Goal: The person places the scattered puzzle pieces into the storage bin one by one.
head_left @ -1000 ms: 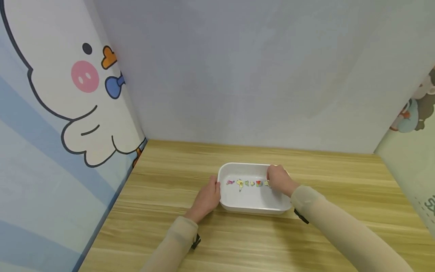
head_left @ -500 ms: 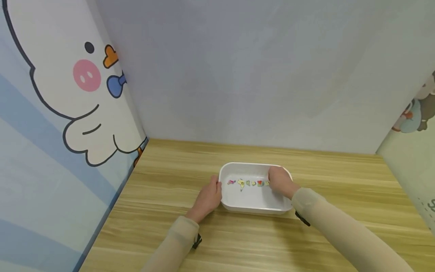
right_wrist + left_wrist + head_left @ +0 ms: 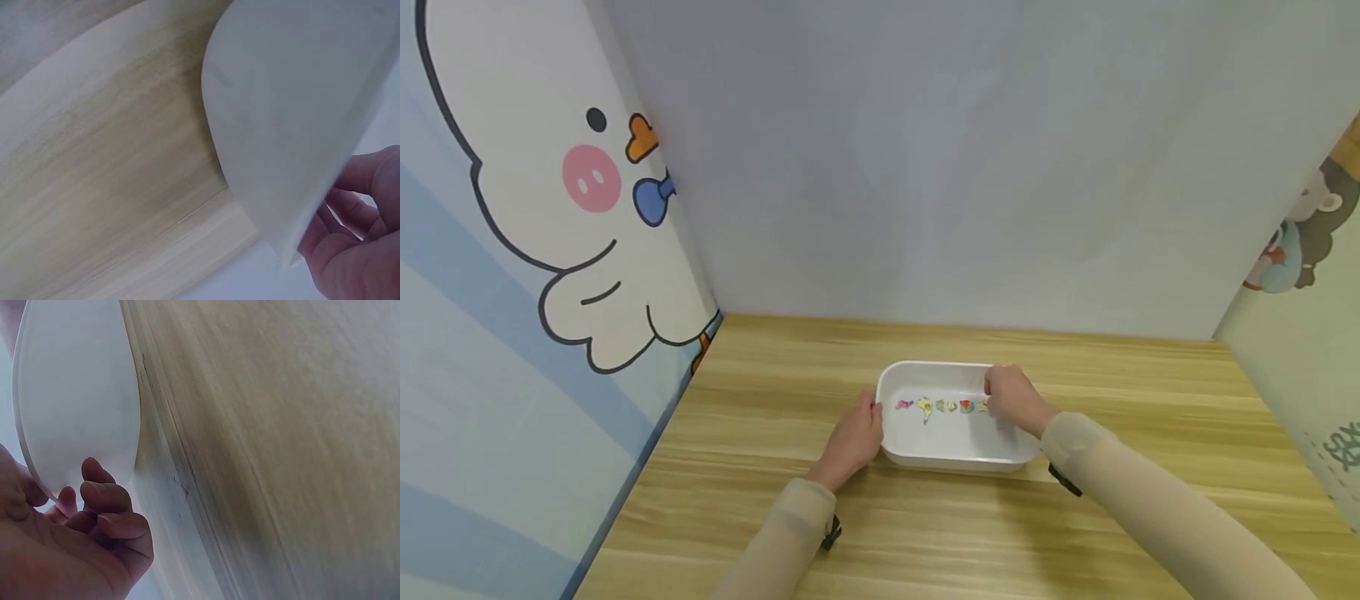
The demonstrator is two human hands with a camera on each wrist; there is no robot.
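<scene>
A white rectangular tray (image 3: 958,462) with rounded corners stands on the wooden table. My left hand (image 3: 850,437) grips its left end by the rim, thumb on one side and curled fingers (image 3: 106,497) at the outer wall. Along the tray floor runs a row of small flat colourful cut-out pieces: a pink one (image 3: 904,404), a yellow one (image 3: 924,407), a red and green one (image 3: 966,407) and several others. Inside the tray's right end my right hand (image 3: 1017,398) reaches down with bent fingers, beside the last yellowish piece (image 3: 982,407). I cannot tell what lies between its fingertips.
A plain grey-white wall (image 3: 962,167) rises behind the table (image 3: 775,375). On the left stands a panel printed with a white cartoon bird (image 3: 512,167); a pale green panel (image 3: 1307,358) stands on the right.
</scene>
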